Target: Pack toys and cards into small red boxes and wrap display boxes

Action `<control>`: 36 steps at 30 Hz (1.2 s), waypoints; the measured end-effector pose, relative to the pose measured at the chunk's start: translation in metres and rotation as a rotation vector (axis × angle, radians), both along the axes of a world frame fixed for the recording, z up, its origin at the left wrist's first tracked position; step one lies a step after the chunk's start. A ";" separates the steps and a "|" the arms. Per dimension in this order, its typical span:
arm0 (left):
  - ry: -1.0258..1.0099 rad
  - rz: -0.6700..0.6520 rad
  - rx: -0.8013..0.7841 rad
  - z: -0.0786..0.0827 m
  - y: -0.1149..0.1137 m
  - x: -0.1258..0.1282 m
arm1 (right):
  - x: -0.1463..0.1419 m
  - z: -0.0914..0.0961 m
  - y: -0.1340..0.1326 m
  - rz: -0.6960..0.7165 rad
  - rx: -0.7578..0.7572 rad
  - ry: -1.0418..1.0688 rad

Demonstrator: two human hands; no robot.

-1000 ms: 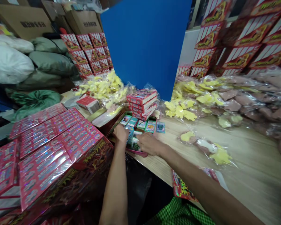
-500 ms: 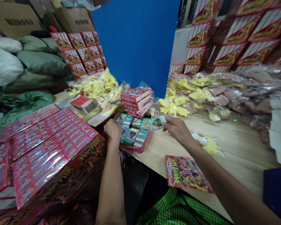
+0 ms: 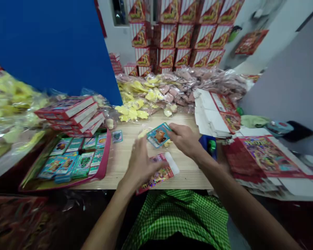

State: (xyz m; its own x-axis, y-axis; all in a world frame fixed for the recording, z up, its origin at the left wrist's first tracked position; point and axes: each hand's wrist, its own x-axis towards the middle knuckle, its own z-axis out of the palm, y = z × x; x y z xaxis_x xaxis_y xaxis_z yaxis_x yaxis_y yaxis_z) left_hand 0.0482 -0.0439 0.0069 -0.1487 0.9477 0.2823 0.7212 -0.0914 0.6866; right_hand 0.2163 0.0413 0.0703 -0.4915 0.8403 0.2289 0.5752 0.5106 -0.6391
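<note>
- The right hand (image 3: 184, 140) pinches a teal picture card (image 3: 158, 135) by its edge, just above the table (image 3: 122, 159).
- The left hand (image 3: 142, 163), slightly blurred, is open with fingers spread, gripping nothing, over a shiny printed packet (image 3: 156, 177); whether it touches the packet cannot be told.
- A pink tray (image 3: 104, 163) of cards sits to the left, with a lone card (image 3: 117, 136) just beside it.
- Stacked red boxes (image 3: 67, 113) rise behind the tray, bagged yellow toys (image 3: 131, 113) lie along the far side, and a blue object (image 3: 206, 146) stands just beside the right hand.
</note>
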 end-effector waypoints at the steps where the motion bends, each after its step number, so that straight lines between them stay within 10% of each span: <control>1: 0.104 -0.104 -0.114 -0.009 -0.002 0.010 | 0.016 -0.004 0.001 -0.045 0.017 -0.019; 5: 0.320 -0.219 -0.341 -0.030 -0.006 0.035 | 0.057 -0.022 -0.006 -0.155 0.091 -0.038; 10: 0.164 -0.063 -0.076 -0.014 -0.007 0.038 | 0.054 -0.028 -0.032 -0.206 0.245 -0.059; 17: -0.101 0.124 0.209 -0.011 -0.004 0.057 | 0.029 -0.016 -0.055 0.129 0.443 -0.217; 36: 0.063 0.284 0.594 -0.030 -0.004 0.061 | 0.032 -0.004 -0.065 -0.092 0.501 -0.043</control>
